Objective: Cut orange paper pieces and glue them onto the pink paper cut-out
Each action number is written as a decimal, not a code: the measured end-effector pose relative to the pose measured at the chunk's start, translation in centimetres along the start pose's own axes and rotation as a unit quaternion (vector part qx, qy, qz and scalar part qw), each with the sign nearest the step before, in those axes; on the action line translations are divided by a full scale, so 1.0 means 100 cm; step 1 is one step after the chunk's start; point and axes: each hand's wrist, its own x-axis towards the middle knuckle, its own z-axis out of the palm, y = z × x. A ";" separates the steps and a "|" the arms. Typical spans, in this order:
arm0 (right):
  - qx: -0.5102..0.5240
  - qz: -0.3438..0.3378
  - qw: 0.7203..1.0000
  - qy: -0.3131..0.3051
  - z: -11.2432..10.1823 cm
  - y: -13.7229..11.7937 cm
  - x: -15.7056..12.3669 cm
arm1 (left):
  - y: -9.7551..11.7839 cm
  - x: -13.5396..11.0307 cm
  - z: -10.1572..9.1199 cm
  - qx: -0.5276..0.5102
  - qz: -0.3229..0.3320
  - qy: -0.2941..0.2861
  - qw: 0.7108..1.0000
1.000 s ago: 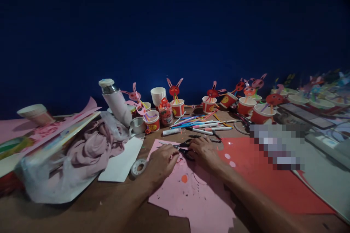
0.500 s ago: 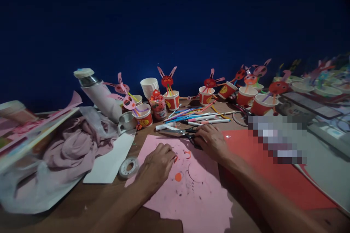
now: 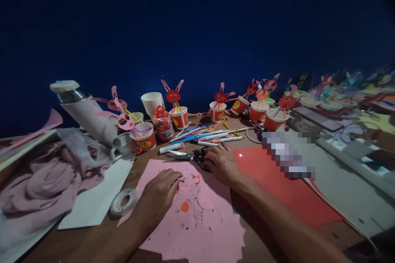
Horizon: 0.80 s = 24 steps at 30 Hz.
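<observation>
My right hand [image 3: 221,161] is closed around the black handles of a pair of scissors [image 3: 182,156], whose blades point left and stand slightly apart above the top of a pink sheet [image 3: 216,234]. Lower and to the left, my left hand [image 3: 163,189] rests on that sheet with its fingers curled together. A trace of red shows at its fingertips, too small to name. Beside it on the sheet lie an orange paper oval [image 3: 185,206], a curved orange scrap [image 3: 196,179] and several dark specks. A red sheet [image 3: 277,197] lies right of my right hand.
Rabbit-faced paper cups, one a red cup [image 3: 179,118], line the back near stacked white cups [image 3: 152,102]. Felt-tip pens [image 3: 212,135] lie before them. A tape roll [image 3: 124,202], mug [image 3: 122,146], flask [image 3: 89,117] and pink cloth [image 3: 46,185] stand left; a power strip [image 3: 354,160] lies right.
The view has turned to the right, so everything sits further left. The scissors' blades show more plainly beside my right hand. My left hand stays on the pink sheet, fingers still curled.
</observation>
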 end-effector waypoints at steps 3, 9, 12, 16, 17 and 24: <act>-0.013 0.006 1.000 0.003 0.000 -0.001 0.000 | -0.001 0.001 -0.005 0.004 0.007 -0.002 1.000; -0.008 -0.005 1.000 0.007 0.002 0.004 0.000 | 0.001 0.003 -0.023 0.035 0.014 -0.037 0.999; 0.007 -0.014 1.000 0.011 0.004 0.007 0.000 | 0.004 0.002 -0.027 0.055 -0.006 -0.085 0.995; 0.022 -0.025 0.999 0.019 0.007 0.009 0.001 | 0.005 0.000 -0.026 0.079 -0.035 -0.135 0.987; 0.024 -0.029 0.999 0.020 0.007 0.009 0.001 | 0.005 -0.001 -0.025 0.080 -0.037 -0.140 0.986; 0.020 -0.042 0.999 0.008 0.007 0.004 0.000 | 0.011 -0.005 -0.021 0.067 -0.049 -0.131 0.988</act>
